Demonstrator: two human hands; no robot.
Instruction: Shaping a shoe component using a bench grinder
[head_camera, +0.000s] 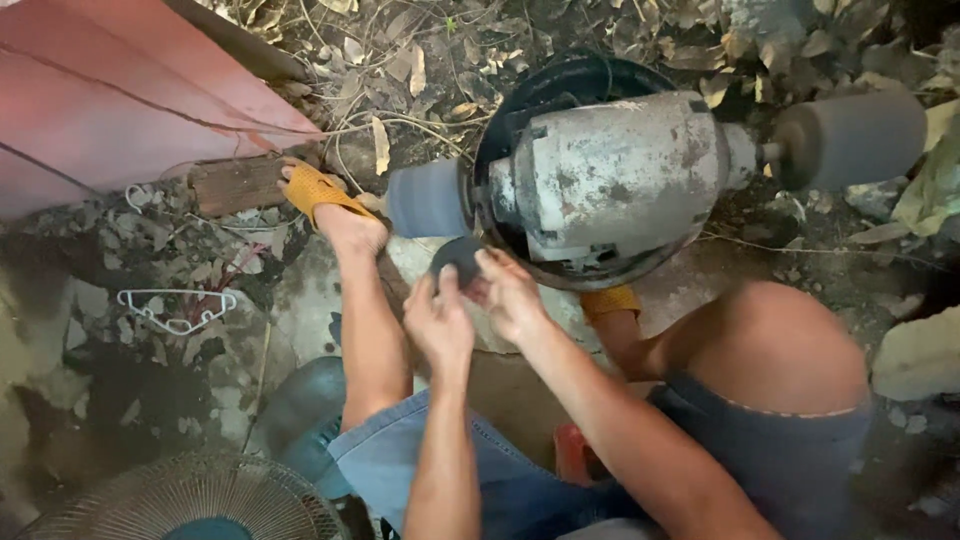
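Both hands, left hand (437, 322) and right hand (508, 296), pinching a small dark disc (456, 256) just beside the grinder's left wheel (427, 198). Best held firmly, fingertips kept off the wheel, pressed lightly and evenly.

Both hands, left hand (437, 318) and right hand (510, 295), pinch a small dark round piece (457, 256) just beside the grey wheel (425, 198) of a worn bench grinder (610, 180). A fan guard (190, 500) lies bottom left, on leaf-strewn ground (420, 60).
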